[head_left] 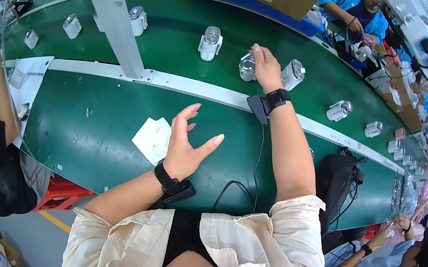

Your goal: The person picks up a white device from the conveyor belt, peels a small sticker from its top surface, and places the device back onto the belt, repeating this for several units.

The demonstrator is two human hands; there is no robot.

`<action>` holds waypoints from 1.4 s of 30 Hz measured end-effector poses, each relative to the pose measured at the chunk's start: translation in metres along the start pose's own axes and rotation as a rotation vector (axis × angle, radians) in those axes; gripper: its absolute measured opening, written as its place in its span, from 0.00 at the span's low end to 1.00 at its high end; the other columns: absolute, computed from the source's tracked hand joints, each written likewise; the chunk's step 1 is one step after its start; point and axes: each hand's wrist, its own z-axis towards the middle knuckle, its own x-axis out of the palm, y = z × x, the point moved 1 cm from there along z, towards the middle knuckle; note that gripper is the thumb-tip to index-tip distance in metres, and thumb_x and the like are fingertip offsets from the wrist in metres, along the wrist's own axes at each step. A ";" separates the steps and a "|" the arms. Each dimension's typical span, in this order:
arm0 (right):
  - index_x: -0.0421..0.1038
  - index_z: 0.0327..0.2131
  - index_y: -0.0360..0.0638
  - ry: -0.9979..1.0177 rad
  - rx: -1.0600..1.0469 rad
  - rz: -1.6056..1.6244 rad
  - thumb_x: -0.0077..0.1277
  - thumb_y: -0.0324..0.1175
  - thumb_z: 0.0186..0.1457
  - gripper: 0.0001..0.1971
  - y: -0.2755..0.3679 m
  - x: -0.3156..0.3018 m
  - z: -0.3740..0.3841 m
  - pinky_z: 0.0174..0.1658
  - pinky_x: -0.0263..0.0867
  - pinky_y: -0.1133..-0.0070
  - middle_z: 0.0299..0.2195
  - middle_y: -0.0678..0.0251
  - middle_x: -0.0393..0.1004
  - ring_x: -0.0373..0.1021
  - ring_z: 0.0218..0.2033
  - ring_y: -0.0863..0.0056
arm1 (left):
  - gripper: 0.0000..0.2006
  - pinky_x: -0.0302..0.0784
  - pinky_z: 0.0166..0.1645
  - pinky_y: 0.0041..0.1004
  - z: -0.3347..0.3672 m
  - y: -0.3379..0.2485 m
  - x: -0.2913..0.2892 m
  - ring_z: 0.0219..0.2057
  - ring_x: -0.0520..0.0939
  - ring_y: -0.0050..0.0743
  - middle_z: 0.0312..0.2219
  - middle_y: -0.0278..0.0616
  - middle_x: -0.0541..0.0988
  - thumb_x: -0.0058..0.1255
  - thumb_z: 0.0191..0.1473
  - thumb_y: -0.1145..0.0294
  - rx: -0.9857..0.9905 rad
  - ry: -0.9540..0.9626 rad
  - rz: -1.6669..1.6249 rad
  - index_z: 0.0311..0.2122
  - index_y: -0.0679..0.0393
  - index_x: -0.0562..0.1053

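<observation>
My right hand (268, 70) reaches over the far belt. Its fingers are closed at the side and top of a small white canister (247, 69) with a clear cap, partly hiding it. Just to the right stands another white canister (293, 74), tilted. Nearer to me, my left hand (184, 148) hovers above the green worktable (79, 128), thumb and fingers spread, with nothing in it. Beside that hand lies a folded white sheet of paper (151, 139). Each wrist has a black strap with a small black module.
More white canisters stand along the green belt (176, 20), one being the canister (210, 44) left of my right hand. A metal post (111, 9) rises at left. A black bag (334, 182) and a cable (259, 163) lie right. Co-workers sit on both sides and across.
</observation>
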 end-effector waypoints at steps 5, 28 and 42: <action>0.74 0.41 0.39 -0.345 -0.617 -0.588 0.48 0.37 0.58 0.13 -0.018 -0.026 0.014 0.48 0.65 0.66 0.33 0.61 0.77 0.72 0.38 0.57 | 0.37 0.65 0.56 0.37 0.000 -0.003 0.000 0.56 0.65 0.39 0.54 0.46 0.62 0.62 0.49 0.61 -0.001 0.028 -0.017 0.59 0.60 0.57; 0.57 0.57 0.35 0.628 -0.241 0.160 0.64 0.24 0.42 0.37 0.087 -0.046 -0.182 0.51 0.65 0.76 0.49 0.57 0.70 0.68 0.51 0.71 | 0.48 0.66 0.58 0.35 0.008 -0.016 -0.004 0.55 0.69 0.35 0.53 0.47 0.67 0.71 0.35 0.74 -0.108 0.379 -0.802 0.62 0.60 0.55; 0.73 0.34 0.35 0.582 -0.569 -0.019 0.57 0.26 0.51 0.08 0.084 -0.058 -0.169 0.35 0.63 0.82 0.30 0.66 0.72 0.67 0.31 0.78 | 0.44 0.71 0.53 0.27 0.006 -0.027 -0.016 0.46 0.78 0.29 0.44 0.45 0.76 0.72 0.33 0.75 0.099 0.430 -0.409 0.58 0.61 0.61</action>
